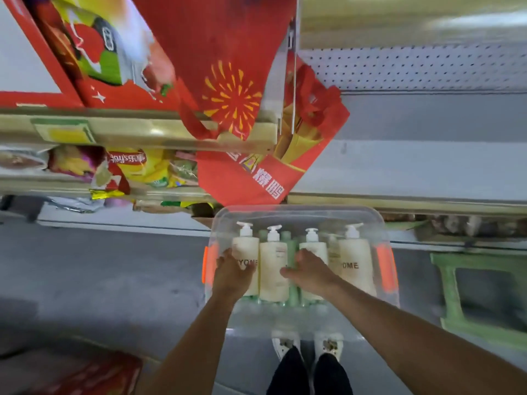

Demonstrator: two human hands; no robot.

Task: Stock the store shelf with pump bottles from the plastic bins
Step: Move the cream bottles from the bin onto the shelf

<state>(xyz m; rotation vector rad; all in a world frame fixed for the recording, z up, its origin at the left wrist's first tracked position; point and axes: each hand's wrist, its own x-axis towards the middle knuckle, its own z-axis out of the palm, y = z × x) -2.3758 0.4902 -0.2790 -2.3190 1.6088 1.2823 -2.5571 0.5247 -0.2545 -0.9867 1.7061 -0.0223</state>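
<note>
A clear plastic bin [299,215] with orange handles stands on the floor in front of my feet. Several cream pump bottles lie on top in it, over green bottles below. My left hand [232,273] is wrapped around the leftmost cream bottle [246,249]. My right hand [312,270] grips the third cream bottle [313,246]. A second cream bottle [273,266] lies between my hands, and a fourth [355,258] lies at the right. The shelf [413,155] above the bin on the right is bare grey.
Red gift bags [242,172] hang over the shelf edge just above the bin. Snack bags [128,163] fill the shelf at left. A green plastic stool [456,280] stands right of the bin. A red box [85,372] lies at lower left.
</note>
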